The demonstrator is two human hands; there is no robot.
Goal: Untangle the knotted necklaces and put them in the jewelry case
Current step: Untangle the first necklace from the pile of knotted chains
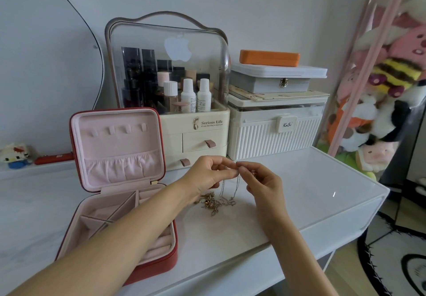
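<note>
Nearest on the left, the red jewelry case (159,261) lies open on the white tabletop (311,203), its pink-lined lid standing upright at the far side and its divided tray partly hidden under the left forearm. Just right of the case, between the two wrists, the tangled heap of necklaces (213,202) rests on the tabletop, gold-toned chains and small pendants bunched together. A few thin chain strands (228,188) rise from that heap to the fingertips above it. The left hand (207,175) has its fingers curled and pinches the strands at the top; the right hand (260,180) meets it from the right, thumb and forefinger also pinching the strands, so the fingertips of both hands nearly touch over the far edge of the heap. Farther back, against the wall, stands a cream cosmetics organizer (193,134) with a clear domed cover and small drawers, and to its right a ribbed white storage box (274,134) stacked with a grey latched box (274,83) and an orange case (269,57).
</note>
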